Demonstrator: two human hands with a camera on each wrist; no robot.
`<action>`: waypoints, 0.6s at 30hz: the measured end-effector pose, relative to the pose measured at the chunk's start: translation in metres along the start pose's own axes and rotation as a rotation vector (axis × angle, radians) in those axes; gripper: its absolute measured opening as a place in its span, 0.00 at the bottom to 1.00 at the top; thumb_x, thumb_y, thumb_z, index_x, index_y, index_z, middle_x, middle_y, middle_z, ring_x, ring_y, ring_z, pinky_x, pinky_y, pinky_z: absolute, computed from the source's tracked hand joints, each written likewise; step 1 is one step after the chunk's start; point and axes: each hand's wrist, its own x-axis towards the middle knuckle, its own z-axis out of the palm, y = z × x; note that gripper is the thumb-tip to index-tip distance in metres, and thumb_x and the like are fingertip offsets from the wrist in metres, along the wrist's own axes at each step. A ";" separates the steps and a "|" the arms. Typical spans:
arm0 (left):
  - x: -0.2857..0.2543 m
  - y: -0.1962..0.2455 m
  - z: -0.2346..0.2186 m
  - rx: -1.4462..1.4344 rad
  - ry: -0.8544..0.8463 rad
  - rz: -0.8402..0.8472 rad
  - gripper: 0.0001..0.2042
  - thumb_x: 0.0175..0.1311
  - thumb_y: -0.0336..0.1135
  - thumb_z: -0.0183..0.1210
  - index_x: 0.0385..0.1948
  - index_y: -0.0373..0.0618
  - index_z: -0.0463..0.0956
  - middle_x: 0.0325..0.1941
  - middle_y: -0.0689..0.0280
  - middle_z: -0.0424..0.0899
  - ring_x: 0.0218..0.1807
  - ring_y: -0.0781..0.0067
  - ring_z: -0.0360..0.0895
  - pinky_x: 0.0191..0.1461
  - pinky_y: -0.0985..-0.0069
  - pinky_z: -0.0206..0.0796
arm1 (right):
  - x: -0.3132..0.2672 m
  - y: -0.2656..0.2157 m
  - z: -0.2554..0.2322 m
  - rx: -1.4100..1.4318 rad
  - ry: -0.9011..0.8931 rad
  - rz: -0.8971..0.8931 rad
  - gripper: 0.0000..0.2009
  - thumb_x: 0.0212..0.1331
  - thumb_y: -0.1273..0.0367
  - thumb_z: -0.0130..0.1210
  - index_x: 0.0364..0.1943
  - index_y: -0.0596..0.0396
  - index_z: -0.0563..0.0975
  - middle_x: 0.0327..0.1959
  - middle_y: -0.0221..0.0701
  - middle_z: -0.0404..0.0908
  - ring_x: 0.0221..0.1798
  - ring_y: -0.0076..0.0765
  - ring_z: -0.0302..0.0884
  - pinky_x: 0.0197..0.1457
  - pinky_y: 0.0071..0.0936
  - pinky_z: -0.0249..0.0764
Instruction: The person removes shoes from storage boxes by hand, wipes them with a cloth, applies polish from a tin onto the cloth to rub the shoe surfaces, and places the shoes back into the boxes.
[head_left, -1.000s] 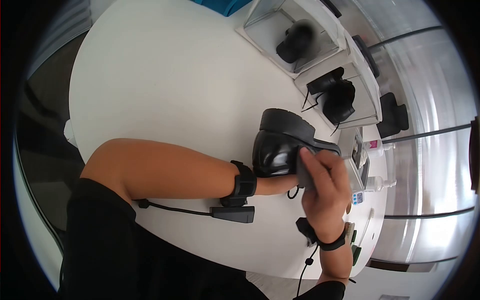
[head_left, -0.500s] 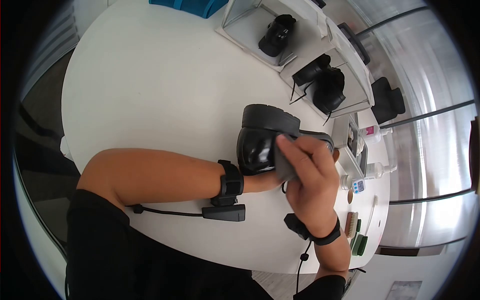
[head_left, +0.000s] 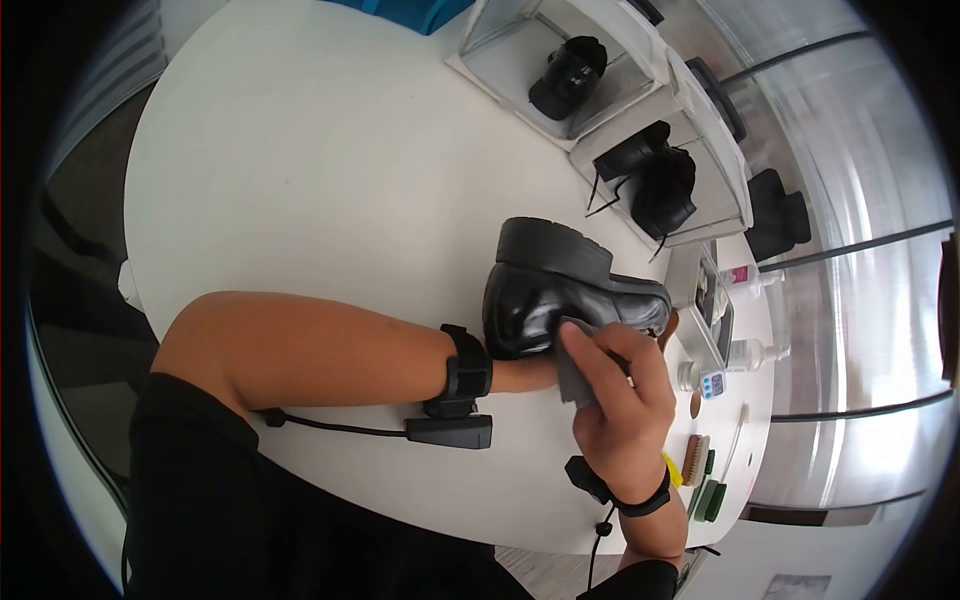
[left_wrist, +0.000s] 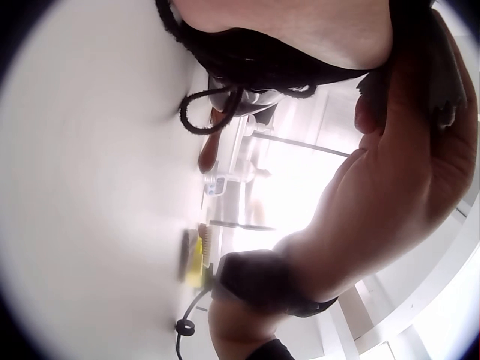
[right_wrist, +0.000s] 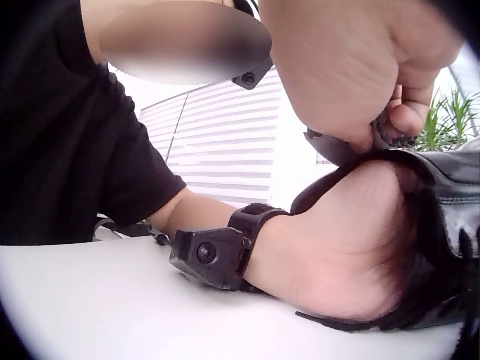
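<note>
A shiny black lace-up shoe [head_left: 530,305] with a thick sole lies on its side on the white table, sole turned away from me. My left hand [right_wrist: 349,255] reaches into its opening up to the wrist; the fingers are hidden inside. Pinched between the thumb and fingers of my right hand [head_left: 628,395] is a folded grey cloth [head_left: 575,370], laid against the shoe's upper. Frayed cloth edges show in the left wrist view, near a loop of black lace [left_wrist: 199,112].
White-framed boxes hold a black cap [head_left: 570,78] and black laced shoes [head_left: 662,195]. To the right stand a grey tray [head_left: 712,310], pump bottles [head_left: 742,280], a small timer [head_left: 712,385] and brushes [head_left: 696,458]. A blue bag [head_left: 410,10] sits at the far edge.
My right hand and the cloth have shifted across the upper, away from the sole, uncovering more of the shoe's side and heel. My left hand stays inside the shoe.
</note>
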 end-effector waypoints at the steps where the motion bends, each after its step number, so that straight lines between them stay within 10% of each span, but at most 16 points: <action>1: 0.000 0.002 0.001 0.006 0.004 0.005 0.18 0.76 0.45 0.51 0.60 0.47 0.71 0.61 0.65 0.77 0.63 0.73 0.73 0.70 0.70 0.64 | 0.002 -0.003 0.000 -0.004 0.003 0.005 0.30 0.33 0.84 0.58 0.50 0.56 0.84 0.44 0.33 0.76 0.39 0.40 0.78 0.38 0.32 0.78; 18: -0.008 0.012 0.000 0.077 0.182 0.098 0.17 0.76 0.42 0.50 0.60 0.47 0.71 0.61 0.65 0.77 0.63 0.72 0.73 0.69 0.69 0.65 | 0.009 0.029 0.008 -0.003 0.108 0.170 0.31 0.37 0.92 0.50 0.50 0.57 0.84 0.42 0.38 0.77 0.43 0.43 0.80 0.45 0.29 0.78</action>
